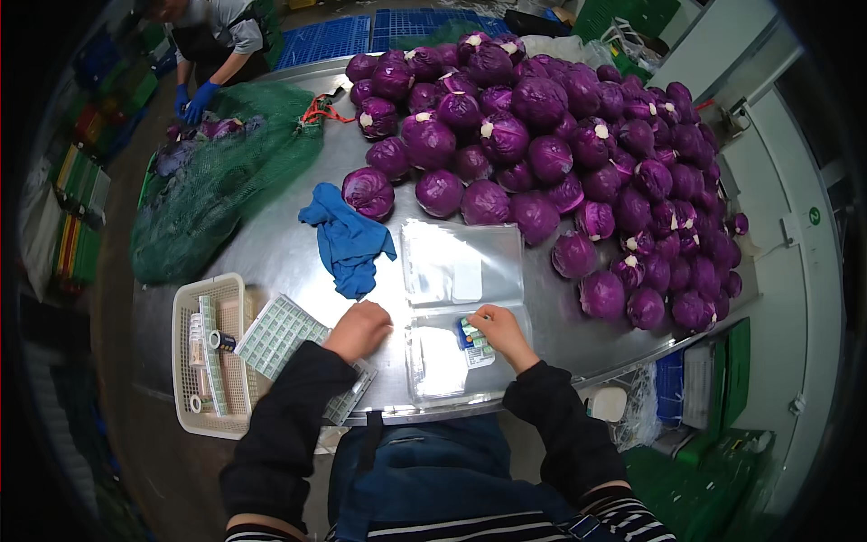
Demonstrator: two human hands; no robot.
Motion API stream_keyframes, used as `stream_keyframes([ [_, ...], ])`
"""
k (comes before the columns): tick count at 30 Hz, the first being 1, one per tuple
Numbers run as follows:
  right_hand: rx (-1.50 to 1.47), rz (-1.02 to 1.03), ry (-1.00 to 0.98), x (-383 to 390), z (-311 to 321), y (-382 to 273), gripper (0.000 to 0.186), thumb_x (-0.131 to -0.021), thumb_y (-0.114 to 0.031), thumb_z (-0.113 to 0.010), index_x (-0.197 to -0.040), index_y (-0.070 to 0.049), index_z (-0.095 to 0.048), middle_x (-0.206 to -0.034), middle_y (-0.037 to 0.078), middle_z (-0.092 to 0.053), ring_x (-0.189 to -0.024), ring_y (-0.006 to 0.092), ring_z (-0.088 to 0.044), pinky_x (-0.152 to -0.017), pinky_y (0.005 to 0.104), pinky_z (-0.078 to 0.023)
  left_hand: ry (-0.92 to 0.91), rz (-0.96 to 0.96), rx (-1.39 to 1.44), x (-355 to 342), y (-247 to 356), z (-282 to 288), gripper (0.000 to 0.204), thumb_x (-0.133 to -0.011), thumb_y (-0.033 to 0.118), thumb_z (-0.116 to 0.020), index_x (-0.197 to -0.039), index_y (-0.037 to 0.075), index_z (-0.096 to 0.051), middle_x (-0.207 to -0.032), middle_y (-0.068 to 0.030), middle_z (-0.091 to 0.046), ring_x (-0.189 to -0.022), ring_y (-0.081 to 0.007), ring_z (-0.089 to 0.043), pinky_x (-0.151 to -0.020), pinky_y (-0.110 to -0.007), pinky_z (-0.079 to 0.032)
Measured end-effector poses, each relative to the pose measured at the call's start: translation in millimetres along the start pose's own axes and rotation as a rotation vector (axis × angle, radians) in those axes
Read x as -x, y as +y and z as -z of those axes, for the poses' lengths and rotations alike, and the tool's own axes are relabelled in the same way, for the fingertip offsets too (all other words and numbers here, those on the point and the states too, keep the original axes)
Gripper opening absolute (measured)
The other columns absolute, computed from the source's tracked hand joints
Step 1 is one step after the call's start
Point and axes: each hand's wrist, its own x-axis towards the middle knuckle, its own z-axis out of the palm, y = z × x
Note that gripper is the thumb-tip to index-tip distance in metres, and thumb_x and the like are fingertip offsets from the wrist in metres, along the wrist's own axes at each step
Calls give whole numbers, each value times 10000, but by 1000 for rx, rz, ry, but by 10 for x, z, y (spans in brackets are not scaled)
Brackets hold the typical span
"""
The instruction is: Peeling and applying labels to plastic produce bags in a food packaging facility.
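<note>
In front of me lies a stack of clear plastic bags (420, 357), its upper part reaching toward the cabbages. My right hand (506, 336) is over the bags, fingertips pinched at a small blue, green and white label (473, 341). To the left, my left hand (359, 331) is curled closed just above the metal table; whatever its fingers hold, if anything, is hidden. Sheets of green-and-white labels (282, 336) lie beside and partly under my left forearm, between that hand and a cream plastic basket.
A large heap of red cabbages (542, 99) covers the table's far and right parts. A blue cloth (348, 239) lies left of the bags. The cream basket (237, 406) holds label rolls. Far left, a blue-gloved person (221, 36) works by a green mesh sack (235, 181).
</note>
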Motion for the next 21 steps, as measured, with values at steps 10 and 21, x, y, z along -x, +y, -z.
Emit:
stream_keyframes([
  [10,497,-55,170,82,163,-114,383,-808,-416,-752,-845,-40,-690,-808,179,-706,-741,360,-690,-678,454,-524,-138,-123,241,-133,403,-1208,203,-773,259,-798,-875,143,-667,-891,-37,-618,-914,-302,-584,-819,-410,-441],
  [21,23,43,52,47,135,69,208,-825,-217,-766,-906,-35,-708,-747,96,-691,-662,183,-652,-581,326,-491,603,534,666,-706,364,-643,150,-970,156,-593,-948,8,-608,-767,-35,-561,-692,-108,-497,-642,-268,-421],
])
